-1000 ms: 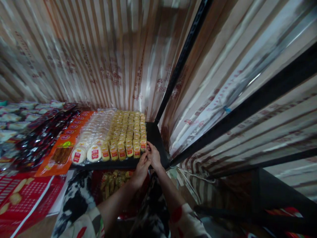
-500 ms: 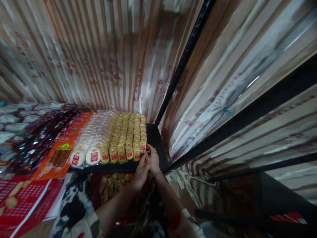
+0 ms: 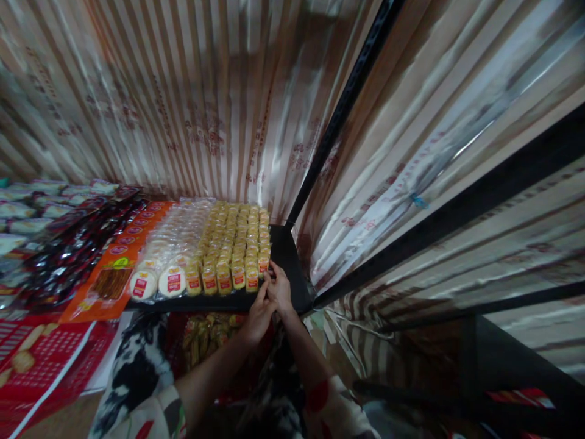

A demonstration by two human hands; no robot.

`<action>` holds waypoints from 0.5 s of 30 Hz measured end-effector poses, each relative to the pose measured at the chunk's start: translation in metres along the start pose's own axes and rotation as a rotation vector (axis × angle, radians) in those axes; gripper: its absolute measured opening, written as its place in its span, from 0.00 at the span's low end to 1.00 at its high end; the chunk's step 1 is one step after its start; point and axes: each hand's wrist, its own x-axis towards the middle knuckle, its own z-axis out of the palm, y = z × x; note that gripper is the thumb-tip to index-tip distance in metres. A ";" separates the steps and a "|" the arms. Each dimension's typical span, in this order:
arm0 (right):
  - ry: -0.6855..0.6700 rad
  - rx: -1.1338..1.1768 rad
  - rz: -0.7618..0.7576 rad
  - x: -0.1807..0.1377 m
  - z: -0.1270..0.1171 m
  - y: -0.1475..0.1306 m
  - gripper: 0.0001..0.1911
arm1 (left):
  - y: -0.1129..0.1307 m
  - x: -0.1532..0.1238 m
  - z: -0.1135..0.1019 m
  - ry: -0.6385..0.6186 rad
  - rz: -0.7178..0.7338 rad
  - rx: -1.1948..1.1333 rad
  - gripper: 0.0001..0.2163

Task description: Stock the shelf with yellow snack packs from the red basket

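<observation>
Small yellow wrapped snack packets [image 3: 228, 244] with red labels stand in several rows on a black shelf [image 3: 287, 256]. My right hand [image 3: 280, 291] is at the front of the rightmost row, its bent fingertips against the side of the front snack packet [image 3: 264, 262]. Just below that packet, my left hand [image 3: 259, 314] has its fingers closed together and meets the right hand. Whether anything lies between the left fingers is hidden.
Left of the yellow rows lie round white wrapped cakes [image 3: 172, 280], an orange snack bag [image 3: 103, 286] and dark shiny packs [image 3: 86, 250]. A black upright post [image 3: 336, 122] rises at the shelf's back corner. More yellow packets [image 3: 205, 341] lie below the shelf.
Both hands have shifted slightly up in the view while staying together at the rightmost row. The shelf and its goods appear slightly higher too.
</observation>
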 end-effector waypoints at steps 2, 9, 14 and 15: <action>0.029 -0.004 0.007 -0.008 -0.002 -0.001 0.24 | -0.003 -0.005 -0.004 0.009 -0.005 0.002 0.28; 0.140 0.178 0.046 -0.071 -0.011 -0.012 0.20 | -0.021 -0.045 -0.043 0.087 0.037 0.343 0.09; -0.059 0.162 0.032 -0.120 0.009 -0.016 0.14 | -0.049 -0.062 -0.100 0.178 -0.156 0.631 0.11; -0.158 0.125 0.028 -0.126 0.016 -0.015 0.13 | -0.053 -0.062 -0.113 0.184 -0.245 0.733 0.10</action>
